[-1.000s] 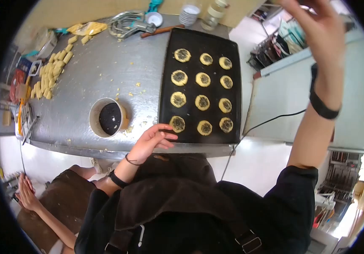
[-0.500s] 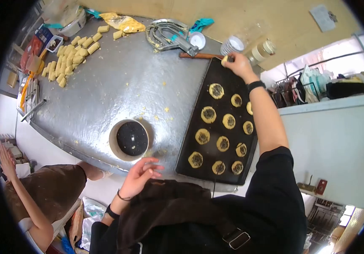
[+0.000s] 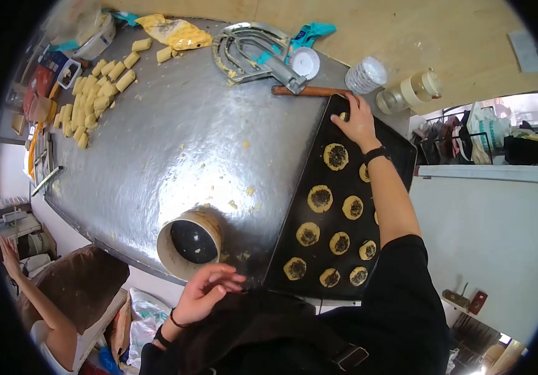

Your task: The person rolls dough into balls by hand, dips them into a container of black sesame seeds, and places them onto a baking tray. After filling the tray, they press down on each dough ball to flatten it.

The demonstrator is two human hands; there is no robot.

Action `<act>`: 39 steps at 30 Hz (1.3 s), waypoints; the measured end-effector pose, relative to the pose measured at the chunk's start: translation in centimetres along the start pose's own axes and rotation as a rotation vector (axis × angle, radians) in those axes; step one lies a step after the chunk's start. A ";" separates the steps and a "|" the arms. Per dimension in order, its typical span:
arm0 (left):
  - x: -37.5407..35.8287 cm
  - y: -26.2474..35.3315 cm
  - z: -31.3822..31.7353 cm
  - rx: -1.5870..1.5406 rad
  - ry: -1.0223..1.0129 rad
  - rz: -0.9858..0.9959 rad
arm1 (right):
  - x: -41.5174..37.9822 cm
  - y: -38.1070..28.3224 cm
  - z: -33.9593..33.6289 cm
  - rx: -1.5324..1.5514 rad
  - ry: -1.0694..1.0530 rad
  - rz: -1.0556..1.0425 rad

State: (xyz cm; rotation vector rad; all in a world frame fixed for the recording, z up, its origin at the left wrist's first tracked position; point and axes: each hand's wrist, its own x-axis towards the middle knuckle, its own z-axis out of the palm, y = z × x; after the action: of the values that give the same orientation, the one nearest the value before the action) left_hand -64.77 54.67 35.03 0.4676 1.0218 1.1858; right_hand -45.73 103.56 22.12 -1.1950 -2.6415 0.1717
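Observation:
At the far end of the black baking tray [image 3: 319, 247], my right hand [image 3: 358, 122] has its thumb and fingers around a small dough round [image 3: 344, 117], partly covered by the hand. Rows of flattened dough rounds with dark seeds on top, such as one dough round [image 3: 336, 157], lie on the tray. My left hand [image 3: 206, 297] hovers empty by the table's near edge, fingers loosely bent and apart. Just beyond it stands a pale round container [image 3: 213, 230] with dark seeds inside.
Dough pieces [image 3: 91, 106] are heaped at the far left of the metal table [image 3: 156, 144]. A mixer paddle [image 3: 256, 56], wooden stick [image 3: 306, 90], paper cups [image 3: 366, 74] and jar [image 3: 406, 92] line the back. Another person's arm [image 3: 41, 290] is at lower left.
My right hand has lowered the dough round to the tray, and its fingers have spread around it. My left hand stays empty. The view has shifted, and the other person's hand has moved down.

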 end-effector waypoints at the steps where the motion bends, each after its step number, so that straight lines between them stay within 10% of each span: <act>1: 0.5 0.2 0.0 -0.006 -0.013 -0.011 | 0.6 0.6 1.2 0.015 0.073 -0.058; 12: 2.7 0.2 0.4 0.023 -0.024 -0.050 | 0.4 1.1 6.1 -0.049 0.102 -0.033; 16: 2.5 0.8 0.5 0.043 -0.022 -0.014 | 1.5 3.3 3.4 0.397 0.171 -0.049; 22: 1.8 0.5 0.3 0.083 0.022 0.034 | 0.3 8.8 4.7 0.441 -0.277 0.576; 35: -1.2 1.6 -0.7 0.126 0.172 0.193 | 1.8 11.8 6.2 0.335 -0.379 0.504; 39: -2.5 4.3 -6.3 0.212 0.422 0.319 | 1.7 8.7 -4.2 0.392 -0.342 0.338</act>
State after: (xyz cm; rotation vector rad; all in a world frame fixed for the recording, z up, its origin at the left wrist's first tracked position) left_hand -72.46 52.71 36.24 0.5754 1.4850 1.5066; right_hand -39.47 110.60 24.69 -1.5616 -2.4688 0.9824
